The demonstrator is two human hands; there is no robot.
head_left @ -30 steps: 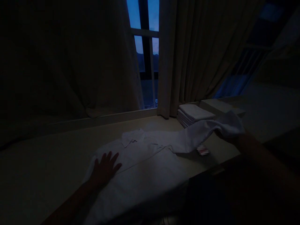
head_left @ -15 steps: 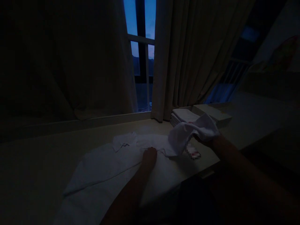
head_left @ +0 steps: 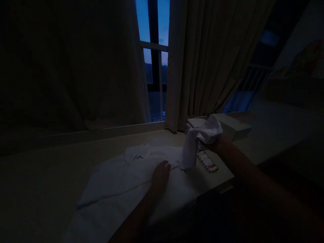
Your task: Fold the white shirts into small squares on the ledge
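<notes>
A single view is on record, taken from a camera on the person's head. It faces forward and down across the window ledge. The white shirt occupies the near foreground. The left hand and right hand appear within arm's reach, below centre. The curtains and window stand farther off, in the upper half.

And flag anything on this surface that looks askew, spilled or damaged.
Nothing stands out as spilled or damaged, though the dimness may hide small marks. Only the white garment looks uneven: one part is raised and bunched in the right hand, while the left hand touches the part spread below. That seems just handling.
</notes>
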